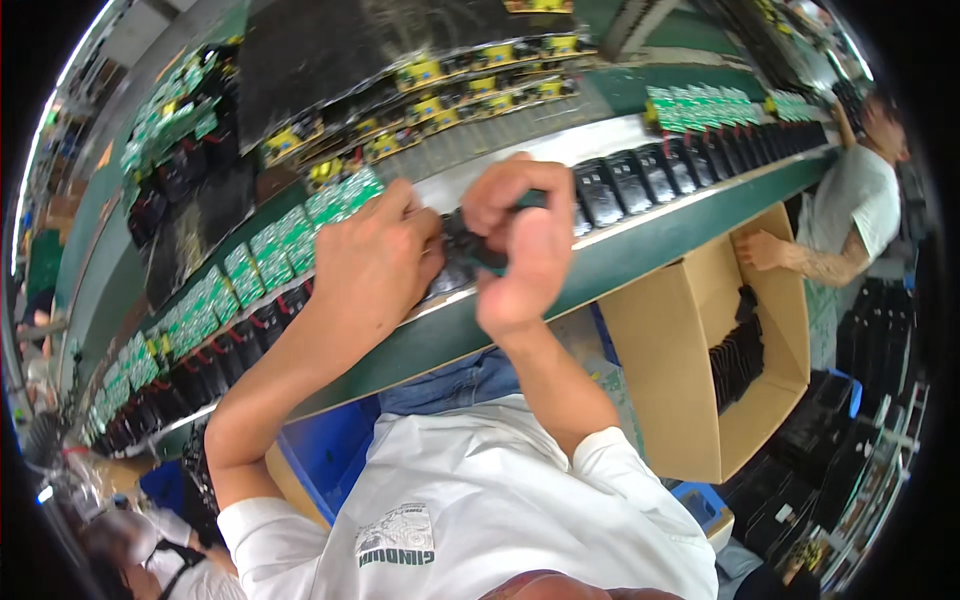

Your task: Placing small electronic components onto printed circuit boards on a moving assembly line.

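Observation:
Over the near edge of the green bench, my left hand is closed, its fingertips curled against small black parts whose shape is mostly hidden. My right hand is beside it, its fingers wrapped round a dark plastic piece; slight blur hides its exact kind. Between the hands, more black casing parts show at the bench edge. To the right of my right hand runs a row of glossy black casings. On the left, green circuit boards with red wires lie along a line of black casings, partly behind my left forearm.
Boards with yellow components lie on a black sheet at the back. More green boards stand back right. An open cardboard box with black parts sits below the bench at right, near a co-worker. A blue bin is lower left.

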`<action>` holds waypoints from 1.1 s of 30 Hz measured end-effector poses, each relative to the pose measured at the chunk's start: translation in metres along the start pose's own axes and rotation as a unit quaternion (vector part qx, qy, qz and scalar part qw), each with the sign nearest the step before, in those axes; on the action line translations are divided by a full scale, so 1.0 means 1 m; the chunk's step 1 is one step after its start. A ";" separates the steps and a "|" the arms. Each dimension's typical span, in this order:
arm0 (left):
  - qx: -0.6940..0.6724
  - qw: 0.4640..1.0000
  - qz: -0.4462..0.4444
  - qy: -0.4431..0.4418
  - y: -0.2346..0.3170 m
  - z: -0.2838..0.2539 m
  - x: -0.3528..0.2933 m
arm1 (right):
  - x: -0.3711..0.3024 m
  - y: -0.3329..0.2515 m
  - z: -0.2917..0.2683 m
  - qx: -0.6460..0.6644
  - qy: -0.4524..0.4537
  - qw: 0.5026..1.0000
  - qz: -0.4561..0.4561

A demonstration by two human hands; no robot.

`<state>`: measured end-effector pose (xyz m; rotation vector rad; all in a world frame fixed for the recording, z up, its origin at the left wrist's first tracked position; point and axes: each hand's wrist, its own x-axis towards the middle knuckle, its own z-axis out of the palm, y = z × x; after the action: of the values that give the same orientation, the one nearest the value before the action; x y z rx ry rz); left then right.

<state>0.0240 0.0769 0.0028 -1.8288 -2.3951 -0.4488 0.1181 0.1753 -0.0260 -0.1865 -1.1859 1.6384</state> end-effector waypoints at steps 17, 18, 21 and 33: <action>-0.029 0.990 0.034 -0.135 -0.012 -0.031 0.024 | -0.018 0.005 -0.001 -0.013 -0.028 0.999 -0.019; -0.025 0.992 0.056 -0.112 -0.014 -0.031 0.036 | -0.019 -0.001 -0.002 -0.007 -0.027 0.999 -0.025; -0.052 0.990 0.120 -0.061 -0.035 -0.013 0.073 | -0.013 -0.005 -0.005 0.024 -0.034 0.999 -0.024; -0.373 0.926 0.038 0.039 0.032 -0.012 -0.013 | -0.011 -0.028 -0.015 0.165 -0.034 0.986 -0.014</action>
<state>0.0572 0.0692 0.0170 -2.0679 -2.2446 -1.5637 0.1505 0.1746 -0.0166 0.0969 -0.9439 1.8010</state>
